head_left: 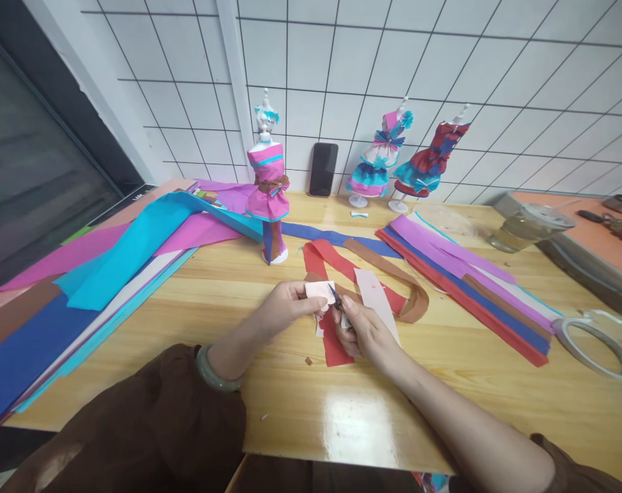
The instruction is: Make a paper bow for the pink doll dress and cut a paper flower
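My left hand [289, 302] pinches a small pale pink paper piece [318, 290] over the middle of the table. Small dark scissors [337, 299] are in my right hand [363, 330], their blades at the right edge of that paper. Below both hands lie a red strip [336, 346], a longer pale pink strip [376, 298] and a curling brown strip [418, 298]. Small pale scraps [319, 329] sit under the paper piece. A green bangle is on my left wrist.
A doll form in a pink paper dress [269, 179] stands behind my hands; two more stand at the back right. A phone [324, 170] leans on the wall. Coloured paper stacks [469, 287] lie on both sides; a cup [529, 226] and tape roll [595, 348] are at right.
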A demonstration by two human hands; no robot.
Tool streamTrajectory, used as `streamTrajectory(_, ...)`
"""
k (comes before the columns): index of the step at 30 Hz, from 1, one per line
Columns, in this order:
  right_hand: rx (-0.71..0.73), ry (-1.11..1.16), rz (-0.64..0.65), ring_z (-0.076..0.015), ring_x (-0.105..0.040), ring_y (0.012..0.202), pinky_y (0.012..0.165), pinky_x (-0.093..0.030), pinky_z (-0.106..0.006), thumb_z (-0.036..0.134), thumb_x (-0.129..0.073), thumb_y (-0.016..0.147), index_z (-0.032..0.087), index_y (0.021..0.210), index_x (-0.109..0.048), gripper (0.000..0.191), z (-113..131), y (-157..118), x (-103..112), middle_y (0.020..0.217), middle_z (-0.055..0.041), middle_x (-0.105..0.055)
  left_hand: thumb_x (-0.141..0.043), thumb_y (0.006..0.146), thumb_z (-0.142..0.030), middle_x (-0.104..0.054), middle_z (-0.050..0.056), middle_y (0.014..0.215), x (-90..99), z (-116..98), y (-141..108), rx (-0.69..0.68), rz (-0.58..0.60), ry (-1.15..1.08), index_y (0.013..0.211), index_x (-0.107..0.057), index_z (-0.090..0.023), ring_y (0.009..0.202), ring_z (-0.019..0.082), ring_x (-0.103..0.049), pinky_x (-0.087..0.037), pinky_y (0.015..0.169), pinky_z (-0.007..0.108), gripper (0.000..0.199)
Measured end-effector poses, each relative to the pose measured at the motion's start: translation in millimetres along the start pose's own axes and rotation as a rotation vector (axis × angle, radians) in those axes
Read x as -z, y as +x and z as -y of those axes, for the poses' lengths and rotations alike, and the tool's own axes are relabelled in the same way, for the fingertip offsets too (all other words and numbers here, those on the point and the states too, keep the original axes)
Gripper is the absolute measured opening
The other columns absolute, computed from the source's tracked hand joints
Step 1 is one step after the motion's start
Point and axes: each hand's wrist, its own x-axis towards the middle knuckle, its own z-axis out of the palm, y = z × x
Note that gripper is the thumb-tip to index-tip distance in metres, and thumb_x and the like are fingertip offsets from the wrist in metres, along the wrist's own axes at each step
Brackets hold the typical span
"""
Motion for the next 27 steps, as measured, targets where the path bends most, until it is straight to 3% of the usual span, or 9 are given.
streamTrajectory(27, -0.001, -0.053, -0.016, -0.0043, -0.024, 0.035, 0.034, -0.020, -0.016, 0.053, -0.032, 0.087, 0.018, 0.071, -0.043, 0.040, 2.9, -2.1, -0.5, 0.043, 0.0094, -0.027, -0.058, 0.075, -0.026, -0.065, 0.009, 0.078, 0.6, -4.0, -0.7, -0.018, 0.031, -0.036, 0.089, -0.062, -0.008, 0.071, 0.016, -0.058, -0.044, 0.070, 0.031, 0.023)
